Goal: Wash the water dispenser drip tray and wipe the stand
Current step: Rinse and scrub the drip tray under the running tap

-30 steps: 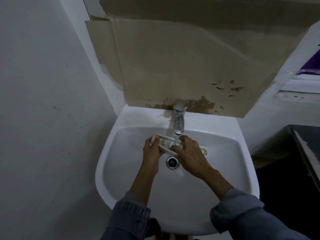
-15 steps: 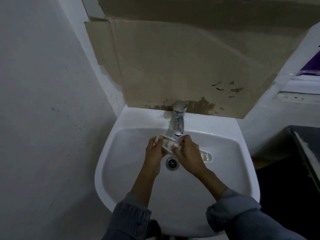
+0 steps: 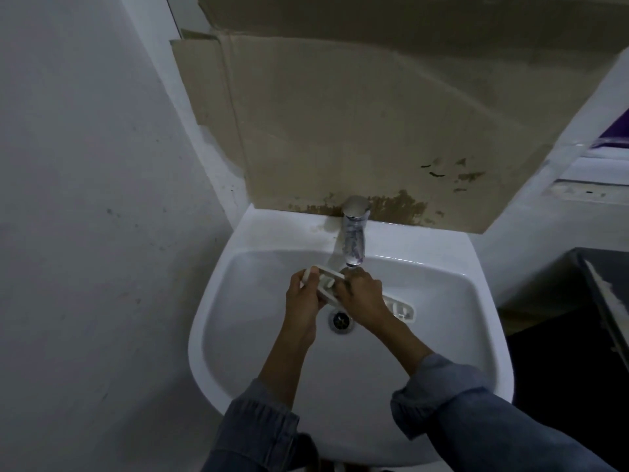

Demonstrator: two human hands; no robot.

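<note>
1. At the bottom of the frame, two blue sleeves (image 3: 258, 427) are pushed back, and bare forearms reach up into the white sink (image 3: 235, 267).
2. At centre, the left hand (image 3: 303, 296) grips the left end of the tray (image 3: 326, 284), its fingers wrapped round it. The right hand (image 3: 366, 296) lies over the tray's middle with its fingers curled onto it.
3. The tray is held just above the drain (image 3: 340, 320). Its long axis runs from upper left to lower right, and its free end sticks out past the right hand, the nearer hand to that end.
4. The tap (image 3: 354, 233) stands at the sink's back edge, its spout right over the right fingertips. I judge the free end must slide up-left along that axis to come under the spout. Running water is hard to make out.
5. Farthest back, stained cardboard (image 3: 340, 114) covers the wall. The stand is not in view.
</note>
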